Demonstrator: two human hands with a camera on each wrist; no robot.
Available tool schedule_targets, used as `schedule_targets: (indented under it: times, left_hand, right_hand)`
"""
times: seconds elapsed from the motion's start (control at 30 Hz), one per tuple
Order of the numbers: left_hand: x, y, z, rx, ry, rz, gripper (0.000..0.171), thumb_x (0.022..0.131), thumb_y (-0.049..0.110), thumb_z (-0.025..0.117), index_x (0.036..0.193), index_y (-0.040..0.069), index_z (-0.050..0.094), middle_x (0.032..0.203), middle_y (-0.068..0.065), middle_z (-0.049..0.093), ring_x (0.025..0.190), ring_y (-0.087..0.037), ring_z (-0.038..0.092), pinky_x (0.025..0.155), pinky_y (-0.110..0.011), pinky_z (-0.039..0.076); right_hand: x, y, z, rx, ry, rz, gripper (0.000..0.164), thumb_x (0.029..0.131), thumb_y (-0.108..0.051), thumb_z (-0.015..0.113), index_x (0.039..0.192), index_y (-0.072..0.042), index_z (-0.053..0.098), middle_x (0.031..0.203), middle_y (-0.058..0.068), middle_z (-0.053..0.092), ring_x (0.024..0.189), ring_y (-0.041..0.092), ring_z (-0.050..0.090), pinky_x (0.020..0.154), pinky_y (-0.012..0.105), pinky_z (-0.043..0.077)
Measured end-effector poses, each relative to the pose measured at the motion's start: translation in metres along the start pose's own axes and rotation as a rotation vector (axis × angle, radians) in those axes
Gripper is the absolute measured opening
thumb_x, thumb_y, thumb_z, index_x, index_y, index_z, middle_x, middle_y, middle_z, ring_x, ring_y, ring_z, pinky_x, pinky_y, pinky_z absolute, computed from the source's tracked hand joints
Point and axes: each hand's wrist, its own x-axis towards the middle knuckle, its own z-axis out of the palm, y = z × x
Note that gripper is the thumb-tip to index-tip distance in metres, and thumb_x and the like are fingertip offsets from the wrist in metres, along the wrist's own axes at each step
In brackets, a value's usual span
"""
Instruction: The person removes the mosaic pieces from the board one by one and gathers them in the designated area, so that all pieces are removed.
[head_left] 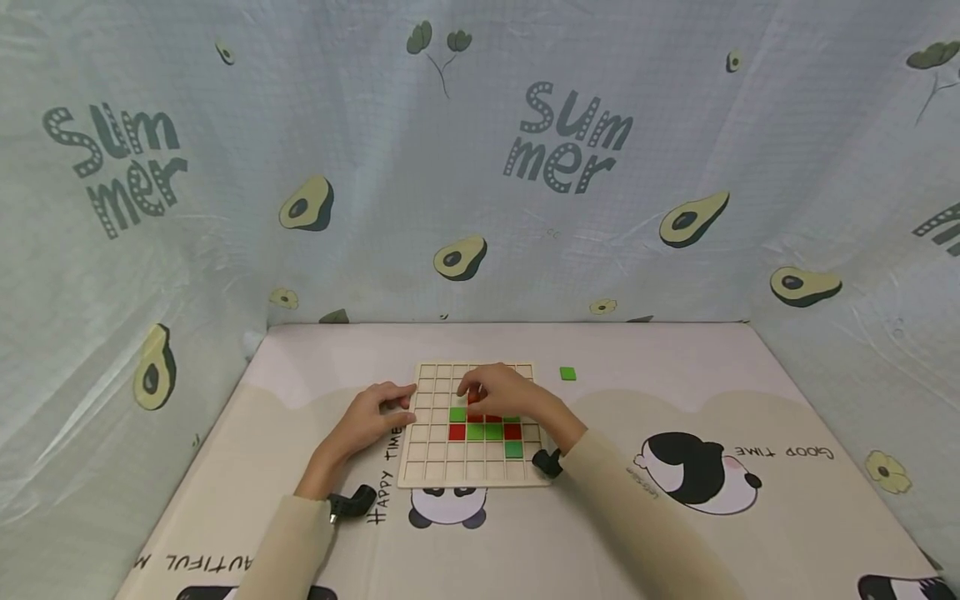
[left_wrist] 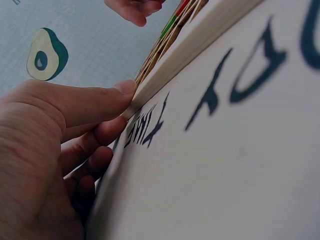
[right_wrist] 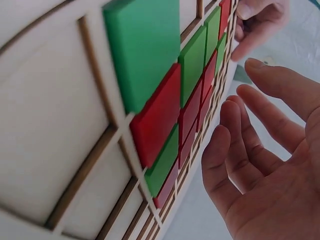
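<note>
A pale wooden grid board [head_left: 435, 475] lies on the table with red and green square tiles in several of its cells. My left hand [head_left: 367, 421] is at its left side, the straight thumb [left_wrist: 107, 105] and the fingertips touching the board's edge. Over the middle of the board is my right hand [head_left: 498, 392], its fingers loosely bent and nothing between them in the right wrist view. It partly hides some red tiles [right_wrist: 190, 110] in the head view. A green tile [right_wrist: 142, 50] sits at the near right of the pattern, next to a red tile [head_left: 512, 432].
One loose green tile [head_left: 567, 374] lies on the table to the right of the board's far corner. The printed tablecloth [head_left: 315, 392] bears panda drawings and lettering. Pale curtains [head_left: 360, 250] with avocado prints enclose the table at the back and both sides.
</note>
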Motion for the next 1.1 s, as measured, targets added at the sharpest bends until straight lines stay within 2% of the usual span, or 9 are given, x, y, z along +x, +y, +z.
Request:
schedule_targets:
  times: [0.27, 0.67, 1.1]
  left_hand:
    - [0.000, 0.001, 0.000, 0.005, 0.004, -0.003, 0.055, 0.090, 0.020, 0.079, 0.139, 0.002, 0.064, 0.100, -0.002, 0.065, 0.095, -0.018, 0.052, 0.087, -0.032, 0.041]
    - [0.000, 0.000, 0.001, 0.010, 0.008, -0.005, 0.054, 0.090, 0.020, 0.079, 0.138, 0.003, 0.065, 0.098, -0.001, 0.065, 0.093, -0.017, 0.051, 0.085, -0.030, 0.041]
    - [-0.002, 0.000, -0.001, 0.004, 0.001, -0.023, 0.055, 0.090, 0.021, 0.079, 0.140, 0.004, 0.064, 0.100, -0.002, 0.065, 0.095, -0.018, 0.052, 0.086, -0.030, 0.042]
  right_hand:
    - [0.006, -0.007, 0.003, -0.029, -0.024, 0.014, 0.020, 0.093, -0.018, 0.076, 0.112, -0.011, 0.076, 0.087, -0.003, 0.066, 0.076, 0.010, 0.056, 0.073, 0.026, 0.048]
    - [0.012, -0.006, 0.008, -0.079, -0.053, 0.021, 0.014, 0.091, -0.022, 0.080, 0.102, -0.014, 0.078, 0.091, -0.003, 0.071, 0.079, 0.008, 0.058, 0.077, 0.027, 0.050]
    - [0.012, -0.011, 0.010, -0.075, -0.049, 0.036, 0.012, 0.089, -0.020, 0.081, 0.094, -0.017, 0.071, 0.088, -0.005, 0.066, 0.079, 0.009, 0.056, 0.076, 0.026, 0.048]
